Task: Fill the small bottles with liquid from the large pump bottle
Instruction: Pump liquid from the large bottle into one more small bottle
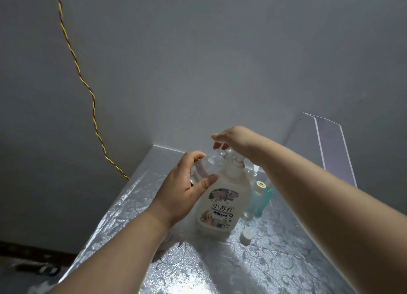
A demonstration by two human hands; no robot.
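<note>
A large white pump bottle [222, 208] with a flowered label stands upright on the silver patterned table [275, 260]. My right hand [235, 139] rests flat on top of its pump head, fingers spread over it. My left hand [187, 188] grips a small clear bottle [209, 165], tilted with its mouth up against the pump's spout. Behind the big bottle on the right stand two small teal bottles [263, 200], one with a white cap. A loose white cap [246, 236] lies on the table by the big bottle's base.
A grey wall rises close behind the table. A twisted yellow-and-red cord [88, 89] hangs down the wall to the table's far left edge. A pale upright panel [330, 148] stands at the right rear. The table's left edge drops to a dark floor.
</note>
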